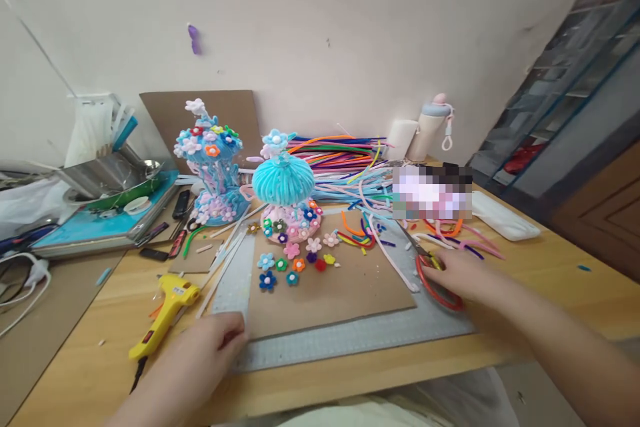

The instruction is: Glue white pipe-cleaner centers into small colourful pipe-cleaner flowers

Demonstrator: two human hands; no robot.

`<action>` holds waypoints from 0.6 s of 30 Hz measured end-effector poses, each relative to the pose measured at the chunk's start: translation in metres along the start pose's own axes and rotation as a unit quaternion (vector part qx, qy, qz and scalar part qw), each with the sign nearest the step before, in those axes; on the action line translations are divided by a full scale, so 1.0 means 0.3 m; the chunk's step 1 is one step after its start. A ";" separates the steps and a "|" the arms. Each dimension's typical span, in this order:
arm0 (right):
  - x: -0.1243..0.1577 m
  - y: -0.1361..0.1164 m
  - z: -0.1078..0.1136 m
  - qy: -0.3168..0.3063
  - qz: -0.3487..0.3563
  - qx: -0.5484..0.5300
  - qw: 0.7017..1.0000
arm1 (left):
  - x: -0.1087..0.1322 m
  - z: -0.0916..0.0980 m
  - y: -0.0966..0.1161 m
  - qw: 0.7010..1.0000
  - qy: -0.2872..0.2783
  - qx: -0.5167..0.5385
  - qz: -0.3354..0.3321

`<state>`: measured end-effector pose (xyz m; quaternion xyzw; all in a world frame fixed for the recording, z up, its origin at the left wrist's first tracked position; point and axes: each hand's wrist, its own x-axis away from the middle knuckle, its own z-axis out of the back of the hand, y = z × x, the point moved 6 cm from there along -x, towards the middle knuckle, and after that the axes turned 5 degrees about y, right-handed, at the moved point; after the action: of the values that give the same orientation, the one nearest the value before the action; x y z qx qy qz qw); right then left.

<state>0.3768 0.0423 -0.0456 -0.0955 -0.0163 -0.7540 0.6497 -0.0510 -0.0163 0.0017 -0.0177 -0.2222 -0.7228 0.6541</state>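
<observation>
My right hand (457,272) is closed on the red-handled scissors (440,290), whose blades point up and left over the mat's right side. My left hand (217,343) rests curled at the front left edge of the grey cutting mat (350,340); whatever its fingers hold, if anything, is hidden. Between my hands lies a brown cardboard sheet (340,293) with several small fuzzy flowers (299,265). Behind them stands a turquoise fuzzy dome (283,180) above a pink base covered in flowers (295,225). A pale pink stem (390,257) lies near the scissors.
A yellow glue gun (167,313) lies left of my left hand. A taller flowered piece (213,147) stands at the back left, near a metal bowl (107,173). Colourful stems (335,153), a bottle (430,130) and a white case (506,215) are farther back.
</observation>
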 end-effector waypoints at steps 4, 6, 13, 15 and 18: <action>0.003 -0.015 -0.026 0.028 0.012 0.009 0.999 | 0.037 -0.020 -0.079 0.995 -0.021 -0.080 0.058; 0.001 -0.015 -0.036 0.036 0.019 0.007 0.999 | 0.036 -0.022 -0.092 0.994 -0.021 -0.088 0.065; -0.006 0.007 -0.064 0.045 0.032 0.002 0.998 | 0.003 -0.018 -0.130 0.996 0.011 -0.062 0.063; -0.006 0.011 -0.069 0.049 0.034 0.001 0.998 | 0.000 -0.020 -0.132 0.997 0.024 -0.055 0.052; -0.004 0.010 -0.071 0.052 0.038 -0.002 0.998 | 0.004 -0.024 -0.124 0.998 0.034 -0.044 0.023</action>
<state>0.3774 0.0399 -0.0670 -0.0578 0.0226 -0.7329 0.6775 -0.0848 -0.0182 -0.0153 -0.0271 -0.1674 -0.7170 0.6761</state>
